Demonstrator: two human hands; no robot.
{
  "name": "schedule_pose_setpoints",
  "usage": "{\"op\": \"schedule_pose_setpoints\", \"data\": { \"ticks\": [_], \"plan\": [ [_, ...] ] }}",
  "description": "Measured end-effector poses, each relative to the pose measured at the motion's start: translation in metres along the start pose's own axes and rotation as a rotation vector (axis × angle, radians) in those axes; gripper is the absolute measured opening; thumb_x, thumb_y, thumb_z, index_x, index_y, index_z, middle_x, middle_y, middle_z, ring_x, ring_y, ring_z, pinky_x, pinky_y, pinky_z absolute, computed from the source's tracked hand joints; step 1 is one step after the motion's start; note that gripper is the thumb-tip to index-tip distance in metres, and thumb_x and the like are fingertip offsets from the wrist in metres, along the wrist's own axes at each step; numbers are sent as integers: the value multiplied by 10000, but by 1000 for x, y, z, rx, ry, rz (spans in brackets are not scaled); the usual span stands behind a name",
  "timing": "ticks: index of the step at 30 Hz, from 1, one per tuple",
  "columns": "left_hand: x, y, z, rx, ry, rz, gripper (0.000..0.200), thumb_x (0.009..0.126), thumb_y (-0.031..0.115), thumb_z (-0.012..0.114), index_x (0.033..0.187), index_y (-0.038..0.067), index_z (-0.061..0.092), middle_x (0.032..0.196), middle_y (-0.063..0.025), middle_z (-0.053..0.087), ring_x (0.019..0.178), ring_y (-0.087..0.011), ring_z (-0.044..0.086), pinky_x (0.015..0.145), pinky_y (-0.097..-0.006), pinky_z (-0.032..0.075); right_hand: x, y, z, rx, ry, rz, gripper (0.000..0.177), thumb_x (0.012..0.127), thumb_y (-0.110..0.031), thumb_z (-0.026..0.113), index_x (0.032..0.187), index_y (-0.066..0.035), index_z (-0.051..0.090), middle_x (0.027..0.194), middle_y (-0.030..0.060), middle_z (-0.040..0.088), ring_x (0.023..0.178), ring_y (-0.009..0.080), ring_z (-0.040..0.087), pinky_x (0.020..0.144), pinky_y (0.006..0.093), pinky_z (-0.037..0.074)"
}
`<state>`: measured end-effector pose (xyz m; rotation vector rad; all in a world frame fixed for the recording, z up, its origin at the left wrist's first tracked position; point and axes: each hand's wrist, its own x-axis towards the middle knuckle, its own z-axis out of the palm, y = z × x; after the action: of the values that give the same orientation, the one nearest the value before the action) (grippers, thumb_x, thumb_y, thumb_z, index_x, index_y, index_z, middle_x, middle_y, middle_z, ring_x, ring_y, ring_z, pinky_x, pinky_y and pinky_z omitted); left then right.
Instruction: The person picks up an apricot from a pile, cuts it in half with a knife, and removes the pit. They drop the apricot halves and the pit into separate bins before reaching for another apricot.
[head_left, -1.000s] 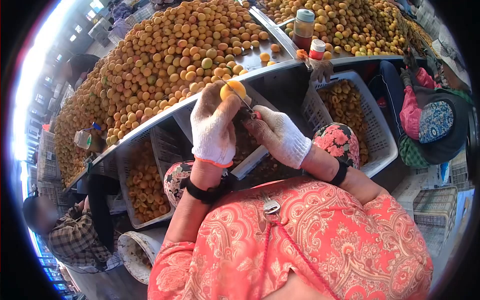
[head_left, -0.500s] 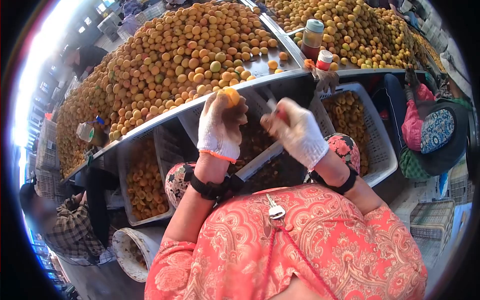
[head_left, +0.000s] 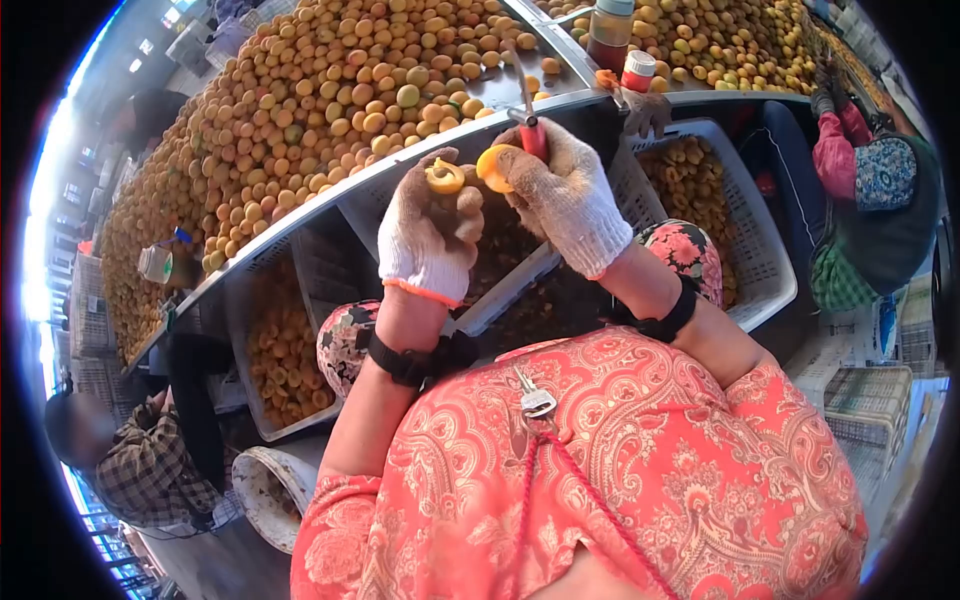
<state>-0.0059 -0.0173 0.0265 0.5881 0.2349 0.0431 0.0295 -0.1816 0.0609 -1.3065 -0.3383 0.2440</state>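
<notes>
Both my hands wear white knitted gloves, stained brown at the fingers, and are close together in front of the metal table edge. My left hand [head_left: 432, 225] grips a cut apricot half [head_left: 444, 177] in its fingertips, its hollowed face turned up. Between thumb and fingers of my right hand [head_left: 575, 200] is another apricot half [head_left: 494, 168]. The same hand holds a small red-handled knife [head_left: 533, 138] whose thin metal blade points away from me. Under the hands stands a crate [head_left: 525, 285] with dark bits in it.
Whole apricots [head_left: 330, 100] are heaped on the metal table ahead. A crate of apricot halves [head_left: 290, 370] stands at left, another crate [head_left: 765, 240] at right. Near the edge are a jar [head_left: 608, 40], a red bottle [head_left: 638, 72] and a glove [head_left: 648, 112]. People sit either side; a white bucket [head_left: 270, 490] is lower left.
The apricot in my left hand now shows as separate halves, one in each hand. My right hand has moved up and left towards the left hand, its knife now pointing away.
</notes>
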Motion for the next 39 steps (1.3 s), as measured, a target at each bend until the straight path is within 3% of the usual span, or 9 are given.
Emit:
{"op": "schedule_pose_setpoints", "data": {
  "ticks": [4, 7, 13, 14, 25, 27, 34, 37, 39],
  "plan": [
    [8, -11, 0, -77, 73, -15, 328, 1005, 323, 510, 1178, 61, 603, 1090, -94, 666, 821, -195, 642, 553, -313, 458, 5, 11, 11, 2, -91, -89, 183, 945, -133, 686, 1050, -3, 612, 797, 2, 630, 755, 58, 574, 663, 247, 506],
    [6, -18, 7, -100, 218, -25, 347, 1015, 354, 491, 1202, 81, 595, 1103, -71, 658, 907, -206, 638, 650, -373, 505, 9, 25, 3, -511, -137, -283, 283, 913, -202, 722, 1076, -7, 597, 801, 160, 662, 737, 231, 673, 640, 344, 524],
    [-5, -7, 2, -3, -107, -131, 301, 1015, 406, 531, 1113, 131, 604, 953, -15, 661, 838, -187, 646, 619, -323, 521, 16, 20, -10, -593, -173, -371, 296, 864, -209, 740, 1063, -41, 599, 826, 202, 665, 782, 383, 678, 664, 407, 527],
    [-12, -13, 24, 116, 256, -76, 337, 999, 456, 557, 1091, 135, 605, 901, -28, 655, 721, -167, 619, 523, -289, 470, 14, 18, -11, -696, -215, -316, 366, 883, -139, 729, 1206, -34, 593, 920, 145, 691, 872, 164, 683, 787, 326, 544],
    [-18, -22, 11, 449, 76, -2, 330, 1022, 438, 522, 1145, 147, 617, 884, -2, 644, 599, -119, 571, 395, -244, 346, -4, 25, -4, -680, -189, -376, 277, 835, -114, 722, 1064, -40, 585, 779, 169, 612, 700, 331, 641, 673, 350, 524],
    [-14, -24, 8, 431, 66, -2, 321, 1010, 441, 540, 1136, 157, 621, 935, 10, 648, 659, -135, 602, 434, -264, 404, -5, 30, 1, -660, -91, -477, 183, 854, -161, 678, 961, -64, 565, 776, 191, 636, 739, 408, 645, 616, 444, 501],
    [-13, -24, -1, 262, 251, -56, 288, 987, 430, 578, 1073, 160, 630, 892, 4, 644, 700, -172, 636, 508, -277, 474, 3, 37, 1, -813, -145, -553, 235, 848, -112, 717, 1028, -31, 589, 768, 155, 628, 711, 316, 679, 638, 347, 525],
    [-22, -10, 0, 297, 76, -130, 285, 996, 400, 575, 1060, 127, 628, 843, -4, 621, 605, -131, 582, 449, -227, 404, 8, 34, -1, -614, -198, -244, 225, 857, -171, 719, 961, -29, 577, 770, 199, 630, 753, 361, 674, 646, 384, 528],
    [-18, -7, 2, 796, 32, 34, 296, 1004, 376, 571, 1052, 88, 624, 807, -13, 598, 514, -85, 488, 408, -200, 324, 11, 38, -5, -518, -107, -241, 257, 841, -166, 749, 929, -13, 562, 766, 189, 623, 727, 345, 656, 653, 364, 520]
  ]
}}
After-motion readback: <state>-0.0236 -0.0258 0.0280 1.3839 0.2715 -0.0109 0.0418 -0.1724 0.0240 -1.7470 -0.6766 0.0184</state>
